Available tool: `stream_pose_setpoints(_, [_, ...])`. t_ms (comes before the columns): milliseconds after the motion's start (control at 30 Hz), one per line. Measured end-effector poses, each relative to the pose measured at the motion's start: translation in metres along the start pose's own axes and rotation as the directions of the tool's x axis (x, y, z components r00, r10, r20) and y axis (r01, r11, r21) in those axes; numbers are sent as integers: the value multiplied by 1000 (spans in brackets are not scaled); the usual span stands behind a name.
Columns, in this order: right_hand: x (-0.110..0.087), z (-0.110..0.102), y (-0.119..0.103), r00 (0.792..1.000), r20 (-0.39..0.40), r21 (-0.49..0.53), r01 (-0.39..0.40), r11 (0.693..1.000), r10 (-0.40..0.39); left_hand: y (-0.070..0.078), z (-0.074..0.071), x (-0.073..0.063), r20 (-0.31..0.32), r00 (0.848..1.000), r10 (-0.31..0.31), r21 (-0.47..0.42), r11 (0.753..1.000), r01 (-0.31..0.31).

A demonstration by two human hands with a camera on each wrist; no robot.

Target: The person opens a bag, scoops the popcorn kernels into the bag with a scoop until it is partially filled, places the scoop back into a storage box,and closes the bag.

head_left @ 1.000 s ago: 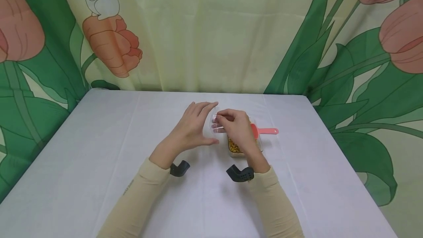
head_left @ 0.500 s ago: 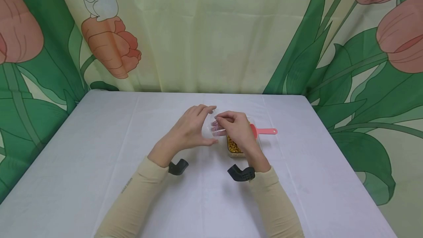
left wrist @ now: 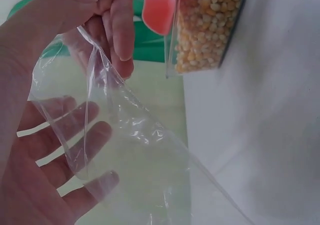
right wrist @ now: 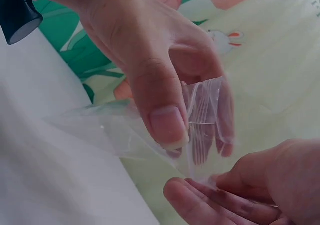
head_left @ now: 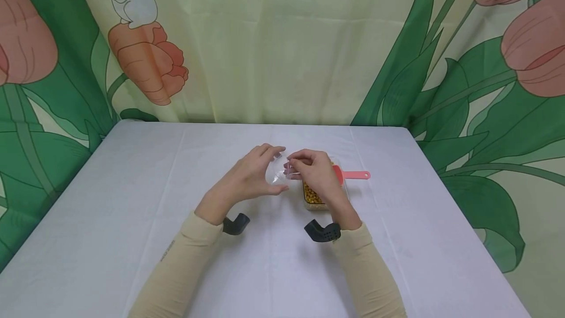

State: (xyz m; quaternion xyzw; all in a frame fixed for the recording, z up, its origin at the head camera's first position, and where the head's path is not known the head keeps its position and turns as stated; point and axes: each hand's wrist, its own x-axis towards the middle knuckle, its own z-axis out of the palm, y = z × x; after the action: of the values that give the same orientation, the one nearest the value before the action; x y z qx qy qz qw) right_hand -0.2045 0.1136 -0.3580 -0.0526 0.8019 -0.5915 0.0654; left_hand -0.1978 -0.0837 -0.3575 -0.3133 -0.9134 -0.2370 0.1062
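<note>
A clear plastic bag (head_left: 278, 171) is stretched between the two hands, above the white table. My right hand (head_left: 314, 170) pinches its edge between thumb and fingertips. Around the bag curves my left hand (head_left: 247, 175), thumb well apart from the spread fingers. Through the film in the left wrist view, the left fingers (left wrist: 82, 150) show behind the bag. In the right wrist view, the left thumb (right wrist: 167, 127) lies in front of the plastic. Partly behind my right hand stands a clear box of corn kernels (head_left: 314, 197).
A pink scoop (head_left: 356, 175) lies across the box, its handle sticking out to the right. White cloth covers the table (head_left: 132, 210). A patterned curtain (head_left: 282, 48) hangs past the far edge.
My left hand has shifted slightly left, and its fingertips have come a little lower. More of the bag now shows between its thumb and fingers. The right hand keeps its pinch, almost in place.
</note>
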Motion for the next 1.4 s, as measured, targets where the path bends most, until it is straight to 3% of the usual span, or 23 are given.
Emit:
stream_pose_setpoints(467, [-7,-24,-3,995,-87,-107,46,993,-55,-1,4,0,95,991,-95,19,995,93])
stream_pose_setpoints(800, [-14,-58,2,967,-216,-216,88,972,-136,-2,12,-1,133,983,-127,1,992,128])
stream_pose_setpoints(1200, [-19,-92,18,924,-352,-328,30,944,-151,2,15,-1,145,979,-142,5,990,142])
stream_pose_setpoints(1400, [-22,-110,29,915,-398,-312,-71,948,-62,1,17,-3,154,977,-145,-3,989,147])
